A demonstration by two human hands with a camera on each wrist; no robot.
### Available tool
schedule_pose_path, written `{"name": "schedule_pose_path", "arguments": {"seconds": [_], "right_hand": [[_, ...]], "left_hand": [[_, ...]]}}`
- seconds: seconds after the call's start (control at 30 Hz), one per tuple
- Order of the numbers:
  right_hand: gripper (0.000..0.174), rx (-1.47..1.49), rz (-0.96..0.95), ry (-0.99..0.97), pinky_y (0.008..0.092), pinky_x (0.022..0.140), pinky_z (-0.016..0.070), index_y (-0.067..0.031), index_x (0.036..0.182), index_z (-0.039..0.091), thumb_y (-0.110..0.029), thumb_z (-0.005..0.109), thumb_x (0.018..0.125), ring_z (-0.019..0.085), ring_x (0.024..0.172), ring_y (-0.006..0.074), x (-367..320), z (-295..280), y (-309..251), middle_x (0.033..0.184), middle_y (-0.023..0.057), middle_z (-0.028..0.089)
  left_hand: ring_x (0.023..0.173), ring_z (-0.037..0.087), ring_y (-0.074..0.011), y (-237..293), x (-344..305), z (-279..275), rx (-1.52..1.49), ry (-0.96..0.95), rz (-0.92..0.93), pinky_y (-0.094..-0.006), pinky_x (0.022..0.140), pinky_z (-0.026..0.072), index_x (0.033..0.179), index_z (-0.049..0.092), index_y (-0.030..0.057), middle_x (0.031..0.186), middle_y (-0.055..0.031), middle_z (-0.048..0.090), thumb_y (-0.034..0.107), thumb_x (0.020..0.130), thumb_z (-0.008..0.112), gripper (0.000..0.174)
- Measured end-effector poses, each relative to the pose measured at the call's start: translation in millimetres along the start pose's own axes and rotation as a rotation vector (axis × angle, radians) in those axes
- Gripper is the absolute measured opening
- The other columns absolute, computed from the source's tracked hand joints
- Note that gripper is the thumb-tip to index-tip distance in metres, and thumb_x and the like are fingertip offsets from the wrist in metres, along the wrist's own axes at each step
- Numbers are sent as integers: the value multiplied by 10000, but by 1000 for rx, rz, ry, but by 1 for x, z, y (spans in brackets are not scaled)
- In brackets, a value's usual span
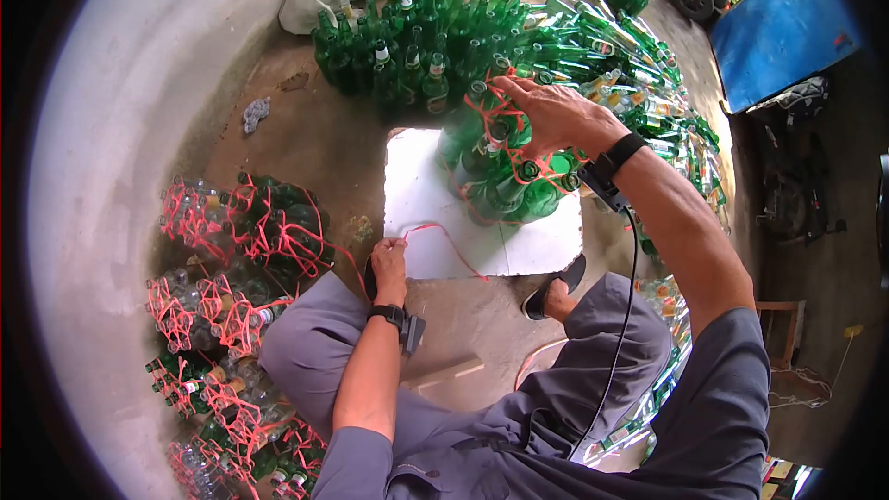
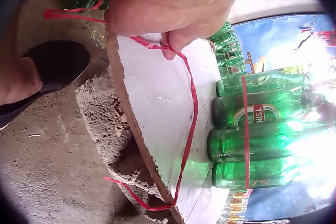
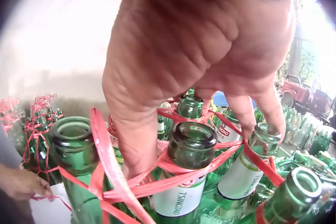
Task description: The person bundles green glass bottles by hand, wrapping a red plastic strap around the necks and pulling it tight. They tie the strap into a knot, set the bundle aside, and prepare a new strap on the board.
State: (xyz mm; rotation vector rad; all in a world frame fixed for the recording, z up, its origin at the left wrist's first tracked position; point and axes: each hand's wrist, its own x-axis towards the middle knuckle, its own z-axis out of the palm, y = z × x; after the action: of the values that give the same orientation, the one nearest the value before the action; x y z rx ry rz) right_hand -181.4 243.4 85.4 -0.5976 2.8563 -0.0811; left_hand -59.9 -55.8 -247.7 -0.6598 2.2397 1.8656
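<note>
A bundle of green glass beer bottles (image 1: pixel 507 193) stands upright on a white board (image 1: pixel 415 187), tied round the necks with red plastic twine (image 3: pixel 173 184). Over its top, my right hand (image 1: pixel 556 116) grips the bundle, thumb down among the necks and fingers spread across to the far necks. A red strand (image 2: pixel 247 129) also circles the bottles' bodies. At the board's near left edge, my left hand (image 1: pixel 390 268) pinches a loose length of red twine (image 2: pixel 195 106). This twine curves across the board and hangs over its edge.
Tied bottle bundles (image 1: pixel 282 222) crowd the floor to the left. Many loose green bottles (image 1: pixel 435 32) stand beyond the board, and a heap of lying bottles (image 1: pixel 639 46) stretches along the right. Rough blocks (image 2: pixel 105 113) support the board. A blue panel (image 1: pixel 787 32) leans at back right.
</note>
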Motion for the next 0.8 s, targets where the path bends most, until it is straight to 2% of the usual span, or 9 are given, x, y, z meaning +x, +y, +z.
{"name": "schedule_pose_path", "arguments": {"seconds": [0.1, 0.17, 0.4, 0.47, 0.5, 0.57, 0.8], "right_hand": [[1026, -57, -56, 61, 433, 938, 536, -73, 1490, 355, -208, 841, 596, 602, 1210, 363, 2, 1, 1, 1415, 178, 536], [1108, -77, 82, -140, 414, 1032, 499, -54, 1529, 300, -301, 863, 607, 547, 1290, 370, 4, -6, -5, 1551, 180, 406], [1046, -124, 61, -145, 404, 1044, 487, -46, 1507, 340, -288, 839, 621, 522, 1313, 337, 10, 4, 5, 1523, 160, 436], [827, -90, -26, 26, 435, 917, 523, -50, 1308, 483, -202, 838, 577, 603, 1148, 340, 10, 16, 12, 1230, 150, 572], [827, -89, -25, 26, 435, 917, 523, -50, 1308, 483, -202, 838, 577, 603, 1148, 340, 9, 12, 8, 1230, 150, 572], [1005, -97, 84, -159, 407, 1037, 485, -61, 1494, 362, -281, 829, 632, 512, 1312, 331, 10, 1, 0, 1472, 150, 463], [1013, -110, 117, -76, 433, 950, 523, -61, 1492, 351, -274, 833, 627, 598, 1168, 378, 8, 14, 3, 1443, 159, 482]], "left_hand": [[852, 629, -284, -1, 1, 0, -17, -18, 4, -371, 822, 468, 834, 695, -42, 876, -169, 681, 152, 835, 659, 197], [844, 631, -278, -1, 1, 0, -15, -20, 8, -372, 811, 469, 838, 695, -42, 872, -169, 682, 153, 835, 662, 198], [841, 632, -275, 3, -1, -1, 22, -12, 19, -369, 813, 472, 835, 697, -39, 869, -168, 682, 158, 835, 664, 199], [863, 634, -280, -3, 3, -1, 7, -27, 16, -373, 830, 472, 837, 699, -39, 889, -170, 683, 158, 833, 665, 200], [863, 634, -280, -2, 2, -1, 7, -28, 16, -373, 830, 472, 837, 699, -39, 889, -170, 683, 158, 833, 665, 200], [890, 636, -282, 1, 0, -2, 23, -21, 16, -376, 846, 470, 841, 700, -39, 910, -171, 685, 162, 831, 674, 204], [918, 642, -299, -2, 1, -2, 40, 1, 32, -380, 868, 470, 851, 708, -31, 937, -179, 690, 170, 832, 688, 203]]}}
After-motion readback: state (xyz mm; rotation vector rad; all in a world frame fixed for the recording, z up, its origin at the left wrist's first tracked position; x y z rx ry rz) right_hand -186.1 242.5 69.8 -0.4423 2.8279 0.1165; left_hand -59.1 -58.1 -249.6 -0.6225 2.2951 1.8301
